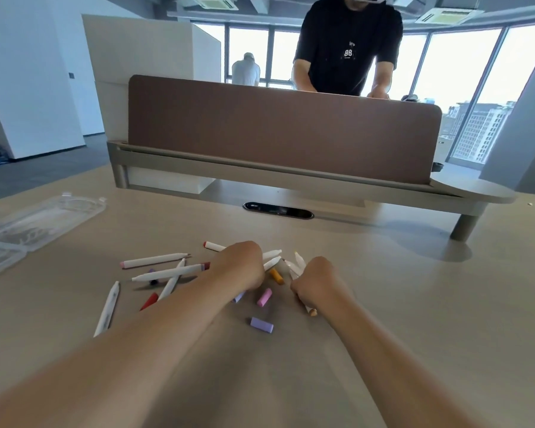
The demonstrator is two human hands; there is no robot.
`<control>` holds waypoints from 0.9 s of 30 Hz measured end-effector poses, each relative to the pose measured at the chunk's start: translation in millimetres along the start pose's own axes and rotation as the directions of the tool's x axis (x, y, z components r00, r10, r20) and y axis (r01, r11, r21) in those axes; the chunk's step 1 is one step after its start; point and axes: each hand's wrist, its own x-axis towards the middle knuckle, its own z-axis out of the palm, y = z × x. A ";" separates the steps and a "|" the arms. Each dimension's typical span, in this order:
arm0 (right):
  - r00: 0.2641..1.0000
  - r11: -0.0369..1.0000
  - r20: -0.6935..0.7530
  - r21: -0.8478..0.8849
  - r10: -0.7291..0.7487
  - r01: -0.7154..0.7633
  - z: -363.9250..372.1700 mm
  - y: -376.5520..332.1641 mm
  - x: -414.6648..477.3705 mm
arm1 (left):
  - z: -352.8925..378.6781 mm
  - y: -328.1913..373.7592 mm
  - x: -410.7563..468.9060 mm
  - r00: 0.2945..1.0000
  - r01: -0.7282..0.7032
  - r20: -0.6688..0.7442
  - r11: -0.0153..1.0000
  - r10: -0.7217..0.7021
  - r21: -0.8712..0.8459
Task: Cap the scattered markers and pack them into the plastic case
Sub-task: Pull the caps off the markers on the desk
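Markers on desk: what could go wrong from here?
Left hand and right hand both seem to grip markers, so neither is free to cap.
Pink cap and purple cap lie loose between the forearms; a sweep could scatter them.
Plastic case sits far left of the pile; a carried bundle may spill.

Only readable mark: small white two-character print (348, 53) on the chest of the black T-shirt (325, 32) of the person behind the divider (284, 134), reads "88" or possibly "BB". Tiny logo above it is too small to read. Faint barrel print on the white marker (107, 307) toward the table's (399, 304) front left is illegible.
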 end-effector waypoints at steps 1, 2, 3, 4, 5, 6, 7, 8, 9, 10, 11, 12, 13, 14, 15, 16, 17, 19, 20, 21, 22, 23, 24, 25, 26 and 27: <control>1.000 1.000 0.009 -0.012 -0.005 0.005 0.5 -1.3 -2.7 | -0.3 1.1 0.4 0.999 0.016 0.041 1.000 -0.016 0.001; 1.000 1.000 0.020 -0.024 0.000 0.000 1.1 -2.0 -3.9 | -1.5 2.2 0.0 0.995 0.040 0.086 0.999 -0.041 0.017; 0.999 1.000 0.036 -0.024 0.009 -0.008 0.3 -3.2 -5.7 | -3.4 1.7 -1.1 0.993 0.057 0.101 0.998 -0.058 0.021; 0.999 1.000 0.049 -0.022 0.016 -0.015 -1.2 -3.4 -6.5 | -5.8 -0.5 -3.1 0.994 0.060 0.092 0.998 -0.059 -0.003; 0.998 1.000 0.062 -0.006 0.022 -0.022 -4.0 -3.4 -8.3 | -8.4 -4.2 -4.8 0.997 0.050 0.063 0.997 -0.046 -0.056; 0.998 0.999 0.061 0.023 0.023 -0.024 -7.3 -3.3 -9.6 | -11.6 -8.6 -7.4 0.999 0.039 0.029 0.992 -0.036 -0.120; 0.998 0.998 0.059 0.063 0.017 -0.021 -10.1 -3.7 -11.7 | -15.7 -15.4 -11.4 0.999 0.030 -0.010 0.985 -0.033 -0.173; 0.998 0.995 0.055 0.101 0.001 -0.007 -10.7 -4.5 -12.5 | -19.2 -22.9 -13.8 0.999 0.030 -0.038 0.974 -0.039 -0.223; 0.998 0.990 0.052 0.141 -0.019 0.012 -11.2 -7.1 -14.9 | -23.2 -30.8 -16.3 0.997 0.028 -0.056 0.964 -0.044 -0.263; 0.998 0.983 0.044 0.179 -0.046 0.038 -10.2 -11.3 -16.6 | -27.6 -38.3 -18.9 0.996 0.026 -0.070 0.955 -0.049 -0.295; 0.997 0.977 0.034 0.204 -0.075 0.066 -8.4 -17.1 -19.0 | -32.2 -46.3 -21.4 0.995 0.032 -0.081 0.949 -0.060 -0.314; 0.995 0.974 0.027 0.210 -0.097 0.089 -6.1 -23.0 -20.7 | -36.2 -54.7 -23.5 0.994 0.040 -0.085 0.944 -0.072 -0.326; 0.993 0.972 0.028 0.212 -0.112 0.104 -3.7 -29.7 -22.5 | -39.8 -63.1 -25.9 0.993 0.044 -0.087 0.944 -0.077 -0.328; 0.991 0.971 0.028 0.208 -0.128 0.119 -1.7 -36.1 -23.8 | -42.5 -71.6 -28.1 0.993 0.046 -0.089 0.942 -0.079 -0.331; 0.990 0.969 0.031 0.208 -0.140 0.131 0.5 -42.4 -25.3 | -45.0 -79.8 -31.0 0.992 0.047 -0.091 0.940 -0.082 -0.337; 0.988 0.966 0.030 0.216 -0.150 0.140 3.2 -48.9 -26.3 | -46.9 -87.9 -33.2 0.991 0.053 -0.094 0.938 -0.090 -0.343; 0.988 0.963 0.029 0.230 -0.152 0.142 6.1 -55.8 -27.9 | -49.0 -95.9 -36.0 0.990 0.061 -0.101 0.938 -0.101 -0.342; 0.985 0.960 0.015 0.227 -0.172 0.164 13.9 -69.8 -29.9 | -53.0 -110.5 -40.9 0.986 0.086 -0.110 0.942 -0.128 -0.325; 0.982 0.958 0.004 0.223 -0.187 0.181 18.8 -76.7 -29.6 | -55.0 -117.1 -42.3 0.985 0.098 -0.105 0.939 -0.140 -0.330; 0.981 0.955 -0.001 0.228 -0.195 0.190 23.9 -84.0 -29.2 | -56.8 -123.5 -43.8 0.984 0.111 -0.091 0.930 -0.152 -0.350; 0.981 0.951 0.002 0.246 -0.194 0.188 28.8 -90.9 -28.1 | -58.4 -129.5 -44.2 0.984 0.121 -0.078 0.916 -0.163 -0.382; 0.983 0.949 0.021 0.266 -0.181 0.170 33.5 -97.4 -25.9 | -59.6 -135.1 -44.4 0.982 0.132 -0.071 0.900 -0.176 -0.415; 0.985 0.952 0.032 0.264 -0.168 0.154 37.5 -102.9 -22.9 | -60.4 -140.5 -44.0 0.980 0.139 -0.069 0.887 -0.188 -0.440; 0.988 0.961 0.042 0.240 -0.151 0.137 38.9 -108.5 -22.5 | -61.1 -145.0 -44.1 0.978 0.142 -0.072 0.881 -0.194 -0.451; 0.989 0.971 0.048 0.205 -0.138 0.125 40.6 -112.3 -21.6 | -61.3 -149.0 -43.5 0.977 0.140 -0.080 0.882 -0.196 -0.449; 0.991 0.979 0.054 0.170 -0.126 0.115 41.4 -115.6 -20.2 | -61.2 -152.2 -42.8 0.976 0.135 -0.093 0.887 -0.195 -0.442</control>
